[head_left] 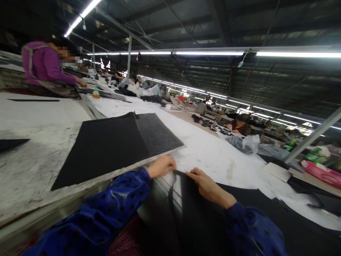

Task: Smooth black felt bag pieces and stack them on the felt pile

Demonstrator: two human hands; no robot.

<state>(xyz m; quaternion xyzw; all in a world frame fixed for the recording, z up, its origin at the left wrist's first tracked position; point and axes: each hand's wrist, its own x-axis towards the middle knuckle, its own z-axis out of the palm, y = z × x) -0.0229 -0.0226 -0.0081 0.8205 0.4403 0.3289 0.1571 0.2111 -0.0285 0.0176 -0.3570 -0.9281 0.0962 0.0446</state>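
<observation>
Both of my hands meet at the top edge of a piece of black fabric point(202, 209) that hangs over the table edge in front of me. My left hand point(163, 166) pinches the fabric's corner, where a narrow dark strip curves downward. Just to the right, my right hand point(206, 183) grips the same edge between thumb and fingers. Left of my hands, a black panel point(106, 145) lies flat, with a dark grey section point(158, 133) along its right side. Blue dotted sleeves cover both my forearms.
A worn white table point(32, 170) adjoins a long white-covered one point(210, 153). Farther back stands a small bottle of amber liquid point(96, 93). A person in purple point(49, 64) works at the left. At the right are a metal post point(314, 133) and a pink bundle point(322, 174).
</observation>
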